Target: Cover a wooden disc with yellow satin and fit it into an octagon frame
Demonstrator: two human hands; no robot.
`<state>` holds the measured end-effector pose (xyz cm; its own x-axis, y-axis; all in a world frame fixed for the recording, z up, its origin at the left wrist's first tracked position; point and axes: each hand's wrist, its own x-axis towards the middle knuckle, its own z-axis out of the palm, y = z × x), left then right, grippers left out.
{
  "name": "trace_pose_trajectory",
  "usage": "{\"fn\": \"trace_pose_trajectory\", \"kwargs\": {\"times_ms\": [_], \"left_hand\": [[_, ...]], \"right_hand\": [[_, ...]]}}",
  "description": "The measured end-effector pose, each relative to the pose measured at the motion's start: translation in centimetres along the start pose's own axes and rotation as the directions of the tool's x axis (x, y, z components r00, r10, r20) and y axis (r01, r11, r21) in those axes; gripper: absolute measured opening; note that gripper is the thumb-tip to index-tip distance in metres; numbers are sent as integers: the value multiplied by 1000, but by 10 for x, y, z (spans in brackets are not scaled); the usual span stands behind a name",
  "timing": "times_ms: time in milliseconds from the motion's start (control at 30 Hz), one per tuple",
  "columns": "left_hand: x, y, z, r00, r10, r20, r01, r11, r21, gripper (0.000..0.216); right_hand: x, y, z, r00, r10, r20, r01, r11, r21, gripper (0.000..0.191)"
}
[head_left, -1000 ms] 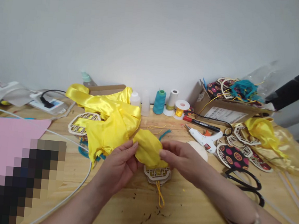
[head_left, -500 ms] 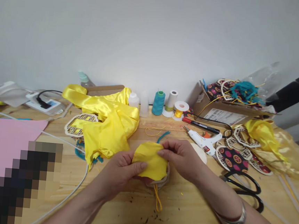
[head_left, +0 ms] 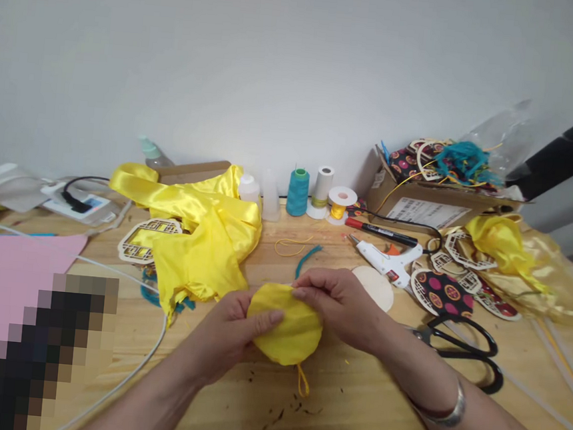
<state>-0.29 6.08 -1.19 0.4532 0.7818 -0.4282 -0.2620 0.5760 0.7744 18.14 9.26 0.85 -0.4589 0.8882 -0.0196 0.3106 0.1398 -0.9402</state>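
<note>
A round yellow fabric piece (head_left: 289, 332) faces up between my hands, in front of me above the table. My left hand (head_left: 239, 328) grips its left edge, thumb lying on top and the other fingers hidden underneath. At the upper right edge, my right hand (head_left: 336, 303) pinches the fabric between thumb and fingertips. An orange-yellow cord loop (head_left: 303, 381) hangs out below the disc. Whatever lies under the fabric is covered from this angle. Just beyond my right hand lies a pale round disc (head_left: 374, 289).
Yellow satin cloth (head_left: 204, 234) is heaped at the left. Behind stand a teal thread cone (head_left: 298, 193) and ribbon spools (head_left: 342, 197). A glue gun (head_left: 387, 261), black-handled scissors (head_left: 463, 344), patterned pieces (head_left: 443, 292) and a cardboard box (head_left: 418, 203) are at the right.
The yellow fabric has turned flatter toward me and now looks fully round, hiding the layered piece seen beneath it before. My right fingers have shifted left along its top edge.
</note>
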Motion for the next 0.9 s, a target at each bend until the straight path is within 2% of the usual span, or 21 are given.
{"fn": "trace_pose_trajectory", "kwargs": {"times_ms": [100,167,233,367,433,533,633,700,767,900], "left_hand": [[1,-5,-1,1000,14,5,-14,999,41,17],[1,-6,-1,999,33,35,-36,995,95,15],[0,-6,0,998,28,63,-38,987,155,15],[-2,-4,0,992,-23,121,-2,979,204,17],[-1,-4,-1,988,-28,152,-4,979,204,18],[1,-6,-2,992,-2,124,-20,985,170,17],[3,-6,-2,998,36,44,-40,995,89,21],[3,-4,-1,998,61,1,-61,996,63,22],[3,-2,-1,996,82,-32,-80,995,60,19],[2,1,0,996,90,-4,-90,995,37,20]], "right_hand": [[-3,0,3,1000,25,14,-26,999,44,33],[-4,1,7,1000,14,8,-14,1000,24,26],[-5,2,10,999,-22,-44,20,998,-60,17],[-6,5,14,983,-103,-152,54,954,-295,28],[-5,6,12,983,-107,-149,55,947,-316,30],[-1,8,7,993,-26,-115,6,985,-172,32],[1,11,1,993,116,-19,-114,992,54,53],[1,13,-1,986,159,48,-164,976,142,63],[0,14,-1,984,170,61,-177,973,146,56],[-2,12,1,994,110,-14,-110,994,28,23]]}}
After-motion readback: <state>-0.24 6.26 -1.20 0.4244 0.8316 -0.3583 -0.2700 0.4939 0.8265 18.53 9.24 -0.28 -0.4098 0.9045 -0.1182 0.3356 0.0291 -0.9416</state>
